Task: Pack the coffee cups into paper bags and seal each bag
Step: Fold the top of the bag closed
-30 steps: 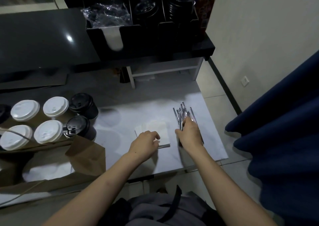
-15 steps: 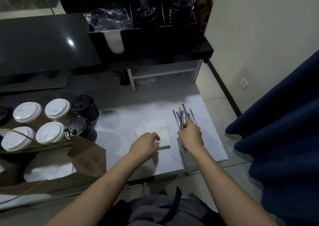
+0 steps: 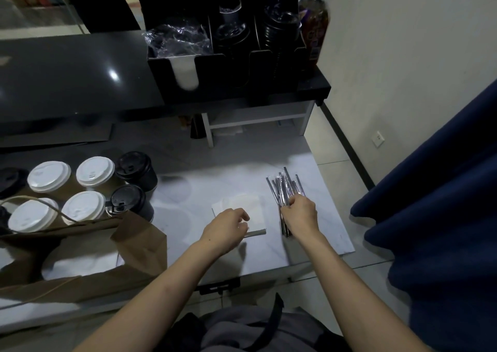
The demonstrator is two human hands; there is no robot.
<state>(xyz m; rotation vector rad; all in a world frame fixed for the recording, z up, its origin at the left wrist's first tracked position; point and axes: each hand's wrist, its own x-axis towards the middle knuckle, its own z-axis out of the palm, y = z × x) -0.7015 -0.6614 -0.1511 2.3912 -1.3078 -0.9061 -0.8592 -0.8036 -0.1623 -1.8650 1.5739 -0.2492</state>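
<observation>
While both forearms reach out over the pale marble counter point(image 3: 330, 233), the L hand point(image 3: 227, 226) sits knuckles-up w/ fingers curled in, holding one wrapped straw point(image 3: 256, 233). The straw's free end pokes out to the hand's right, across the near edge of a small stack of white napkins point(image 3: 248, 206) just beyond the knuckles. R hand point(image 3: 300, 216), just right of that, has fingers bent narrow round a bundle of wrapped straws point(image 3: 285, 187); the bundle fans out past its fingertips, a few ends show on the wrist side, and it rests on the counter. Coffee cups are well off to the left of the L hand: four white-lidded cups point(image 3: 94, 171) in a 2x2 block, w/ two black-lidded cups point(image 3: 135, 167) on the side nearest the hand, one behind the other. Brown paper bag point(image 3: 139, 246) lies btwn those cups and the L forearm, nearer the person, w/ a twine handle point(image 3: 22, 196) looping over the far-left white lids; can't tell if any cup is inside it. Far beyond both hands a black organizer point(image 3: 188, 88) holds crinkled plastic point(image 3: 177, 39) & black lids point(image 3: 279, 26), w/ a dark drink bottle point(image 3: 313, 21) at its right end. Right of the R hand hangs a navy curtain point(image 3: 430, 217).
</observation>
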